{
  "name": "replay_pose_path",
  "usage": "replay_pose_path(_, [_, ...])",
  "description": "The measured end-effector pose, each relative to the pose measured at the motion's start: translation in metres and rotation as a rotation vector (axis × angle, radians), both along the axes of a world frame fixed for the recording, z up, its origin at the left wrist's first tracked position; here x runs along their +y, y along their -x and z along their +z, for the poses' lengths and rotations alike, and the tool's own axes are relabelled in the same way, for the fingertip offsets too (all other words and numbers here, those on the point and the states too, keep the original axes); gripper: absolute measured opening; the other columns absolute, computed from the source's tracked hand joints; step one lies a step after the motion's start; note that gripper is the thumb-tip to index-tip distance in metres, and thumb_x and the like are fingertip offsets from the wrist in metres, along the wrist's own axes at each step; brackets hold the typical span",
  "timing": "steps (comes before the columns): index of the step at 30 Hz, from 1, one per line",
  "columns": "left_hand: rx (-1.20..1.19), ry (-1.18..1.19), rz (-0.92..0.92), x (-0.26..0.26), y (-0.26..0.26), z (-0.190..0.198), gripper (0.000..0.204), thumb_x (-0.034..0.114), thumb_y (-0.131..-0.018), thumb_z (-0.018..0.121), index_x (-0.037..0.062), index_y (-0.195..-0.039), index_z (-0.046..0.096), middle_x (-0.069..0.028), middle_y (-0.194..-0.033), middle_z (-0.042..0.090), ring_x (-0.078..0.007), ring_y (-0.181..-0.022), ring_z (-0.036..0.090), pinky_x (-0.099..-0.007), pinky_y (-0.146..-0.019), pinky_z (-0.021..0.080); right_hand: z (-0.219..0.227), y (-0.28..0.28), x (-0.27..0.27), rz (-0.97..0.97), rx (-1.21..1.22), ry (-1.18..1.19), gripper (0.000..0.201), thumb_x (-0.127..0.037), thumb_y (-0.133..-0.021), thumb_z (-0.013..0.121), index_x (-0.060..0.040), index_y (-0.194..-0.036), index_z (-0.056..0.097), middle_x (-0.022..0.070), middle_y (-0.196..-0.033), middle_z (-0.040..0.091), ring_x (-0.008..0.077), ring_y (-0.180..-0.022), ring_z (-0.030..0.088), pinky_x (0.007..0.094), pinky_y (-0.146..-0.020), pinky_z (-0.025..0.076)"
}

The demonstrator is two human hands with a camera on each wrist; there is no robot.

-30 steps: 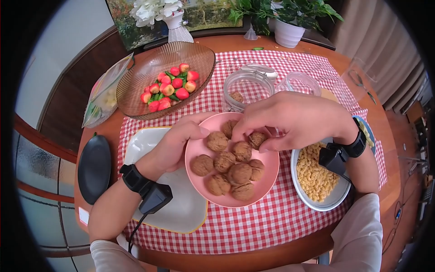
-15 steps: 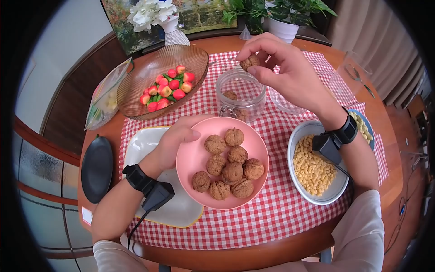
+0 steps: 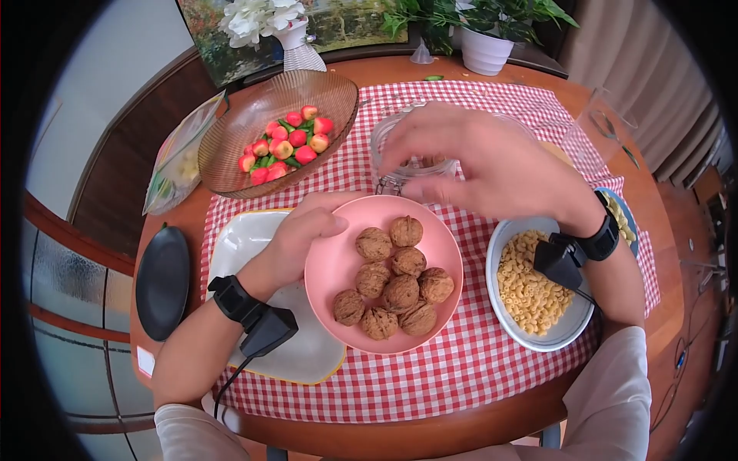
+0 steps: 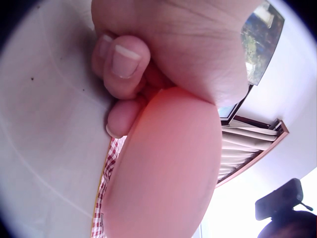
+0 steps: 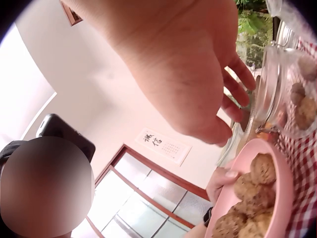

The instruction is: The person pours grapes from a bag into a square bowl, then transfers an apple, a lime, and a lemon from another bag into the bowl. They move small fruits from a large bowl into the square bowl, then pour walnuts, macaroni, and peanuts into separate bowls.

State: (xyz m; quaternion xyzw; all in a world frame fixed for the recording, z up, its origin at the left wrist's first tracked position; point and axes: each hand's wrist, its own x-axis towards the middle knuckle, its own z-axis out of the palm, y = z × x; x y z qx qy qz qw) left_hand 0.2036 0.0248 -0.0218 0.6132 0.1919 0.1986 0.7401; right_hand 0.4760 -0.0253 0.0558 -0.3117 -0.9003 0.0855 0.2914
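Observation:
My left hand [image 3: 301, 234] grips the rim of a pink plate [image 3: 327, 273], thumb on top and fingers curled underneath. The plate is tilted toward me and carries several walnuts [image 3: 400, 293]. Over the mouth of a clear glass clip-top jar [image 3: 378, 150] hovers my right hand [image 3: 483, 157], its fingers spread with nothing between them. In the right wrist view, walnuts [image 5: 304, 106] lie inside the jar, beside the plate's far edge. From the head view, the right hand covers most of the jar.
A white bowl of macaroni [image 3: 534, 284] stands at the right. Below the left arm lies a white rectangular dish [image 3: 288, 346]. A brown glass bowl [image 3: 231, 169] with red fruit and green peppers sits back left, near a black oval plate [image 3: 163, 283] and a plastic bag [image 3: 184, 157].
My right hand took a walnut from the plate, lifted it above the jar, and is now lower over the jar's mouth without it. My left hand keeps holding the plate.

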Motion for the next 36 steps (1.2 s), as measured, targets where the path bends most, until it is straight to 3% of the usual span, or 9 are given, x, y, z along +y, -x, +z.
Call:
replay_pose_path(3, [0.004,-0.028,0.025,-0.005,-0.004,0.008,0.055,0.023,-0.089,0.053,-0.01,-0.132,0.061,-0.0182,-0.123,0.071,-0.0213,-0.107,0.07,-0.0321,-0.095,0.056,0.002,0.009,-0.012,0.182,-0.005,0.066,0.027,-0.016,-0.088,0.075,-0.0033,-0.112,0.071,0.016,-0.108,0.07,0.0363,-0.108,0.065,0.0455,-0.095,0.052])
replay_pose_path(5, [0.053,-0.064,-0.005,0.0,-0.001,0.01,0.053,0.023,-0.09,0.052,-0.009,-0.131,0.062,-0.0172,-0.12,0.072,-0.0203,-0.104,0.071,-0.0312,-0.091,0.057,-0.002,0.012,-0.018,0.337,-0.072,0.255,0.033,-0.017,-0.088,0.076,-0.0055,-0.118,0.07,0.0148,-0.117,0.068,0.0369,-0.113,0.063,0.0462,-0.097,0.051])
replay_pose_path(6, [0.104,-0.099,-0.038,0.002,0.0,0.009,0.051,0.022,-0.09,0.051,-0.0081,-0.13,0.064,-0.0162,-0.117,0.073,-0.0194,-0.101,0.072,-0.0303,-0.088,0.058,-0.004,0.01,-0.02,0.304,-0.152,0.251,0.039,-0.017,-0.087,0.077,-0.0089,-0.124,0.068,0.013,-0.124,0.066,0.0369,-0.114,0.063,0.0467,-0.099,0.051])
replay_pose_path(10, [0.033,-0.07,0.027,0.0,-0.002,0.001,0.05,0.023,-0.091,0.051,-0.0072,-0.127,0.065,-0.0148,-0.114,0.073,-0.0184,-0.096,0.072,-0.0283,-0.083,0.058,-0.001,0.011,-0.024,0.229,-0.286,0.241,0.043,-0.015,-0.087,0.077,-0.0118,-0.129,0.066,0.0118,-0.125,0.066,0.0367,-0.115,0.063,0.0473,-0.101,0.05])
replay_pose_path(12, [0.046,-0.096,0.006,0.001,-0.002,0.002,0.056,0.029,-0.092,0.052,-0.0113,-0.129,0.062,-0.0189,-0.117,0.073,-0.0222,-0.103,0.072,-0.0321,-0.093,0.056,-0.003,0.012,-0.024,0.229,-0.278,0.204,0.046,-0.013,-0.087,0.077,-0.0133,-0.132,0.065,0.0112,-0.125,0.066,0.036,-0.114,0.063,0.0475,-0.102,0.049])
replay_pose_path(22, [0.016,0.003,0.031,-0.003,-0.004,-0.002,0.057,0.028,-0.092,0.052,-0.0111,-0.132,0.06,-0.0196,-0.123,0.071,-0.0241,-0.111,0.07,-0.0334,-0.1,0.054,-0.006,0.017,-0.028,0.158,-0.28,0.156,0.049,-0.012,-0.086,0.074,-0.0126,-0.133,0.064,0.0112,-0.122,0.067,0.0332,-0.108,0.065,0.045,-0.1,0.048])
replay_pose_path(24, [0.022,0.013,0.066,-0.002,-0.005,-0.005,0.054,0.028,-0.091,0.051,-0.0072,-0.131,0.062,-0.0171,-0.116,0.073,-0.0205,-0.098,0.073,-0.0303,-0.086,0.059,-0.008,0.016,-0.028,0.156,-0.308,0.142,0.045,-0.01,-0.085,0.072,-0.008,-0.129,0.064,0.0125,-0.117,0.067,0.0328,-0.107,0.065,0.0448,-0.098,0.048])
replay_pose_path(30, [0.058,-0.036,0.041,-0.004,-0.005,0.004,0.054,0.028,-0.091,0.051,-0.007,-0.131,0.062,-0.0161,-0.112,0.074,-0.0192,-0.095,0.073,-0.0285,-0.081,0.059,-0.007,0.019,-0.03,0.141,-0.29,0.121,0.036,-0.009,-0.083,0.071,-0.0053,-0.118,0.064,0.0137,-0.108,0.066,0.0349,-0.1,0.066,0.0447,-0.095,0.049])
replay_pose_path(36, [0.044,-0.044,0.014,-0.002,-0.004,0.002,0.055,0.029,-0.091,0.051,-0.0071,-0.131,0.062,-0.016,-0.111,0.074,-0.0188,-0.093,0.073,-0.0277,-0.08,0.058,-0.006,0.02,-0.031,0.115,-0.338,0.146,0.034,-0.007,-0.084,0.069,-0.0058,-0.117,0.064,0.0131,-0.106,0.066,0.0357,-0.1,0.066,0.0448,-0.095,0.05])
